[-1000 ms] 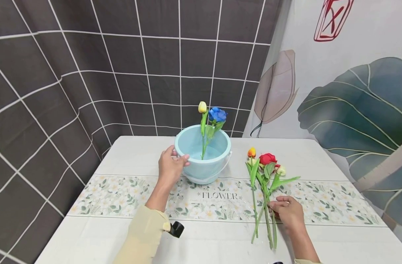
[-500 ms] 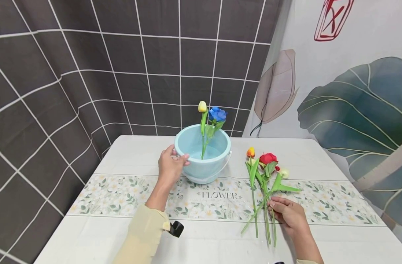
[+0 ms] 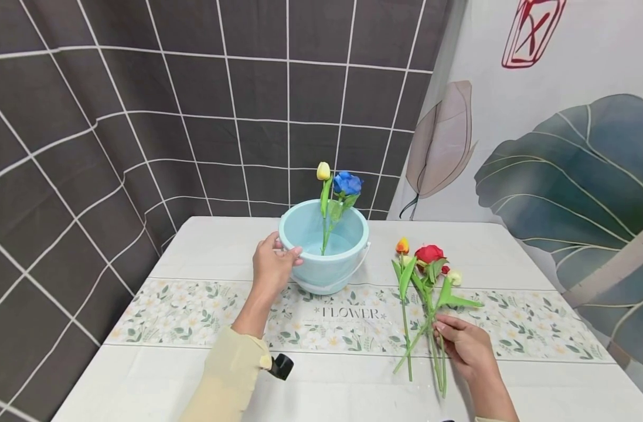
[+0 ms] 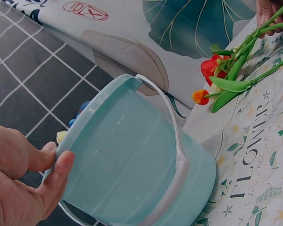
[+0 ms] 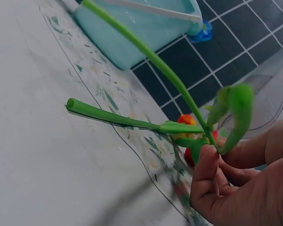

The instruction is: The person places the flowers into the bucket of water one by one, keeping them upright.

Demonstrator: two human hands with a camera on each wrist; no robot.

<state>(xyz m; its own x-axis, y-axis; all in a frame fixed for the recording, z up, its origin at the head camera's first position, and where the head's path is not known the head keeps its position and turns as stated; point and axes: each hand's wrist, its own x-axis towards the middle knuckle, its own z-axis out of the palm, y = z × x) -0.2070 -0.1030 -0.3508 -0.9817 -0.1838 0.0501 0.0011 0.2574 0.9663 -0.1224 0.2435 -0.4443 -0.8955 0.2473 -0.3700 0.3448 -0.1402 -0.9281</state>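
My left hand (image 3: 271, 269) grips the left rim of a light-blue bucket (image 3: 323, 272), its thumb on the near side in the head view. A yellow tulip (image 3: 323, 171) and a blue flower (image 3: 347, 183) stand in the bucket, heads above the rim. At the right, my right hand (image 3: 466, 346) pinches the stem of a white tulip (image 3: 455, 277) between thumb and fingers, just below its leaves. That stem (image 5: 153, 56) slants across others in the bunch. Beside it lie a red rose (image 3: 429, 254) and an orange tulip (image 3: 402, 245), stems toward me.
A white table (image 3: 157, 381) carries a floral printed band (image 3: 189, 313) reading "FLOWER" across its middle. Behind it hangs a dark cloth with white grid lines (image 3: 258, 140). To the right is a pale backdrop printed with large leaves (image 3: 574, 181).
The white tulip has shifted slightly to the right, and its stem's lower end has swung left, now crossing the other stems. My left hand and the bucket have stayed put.
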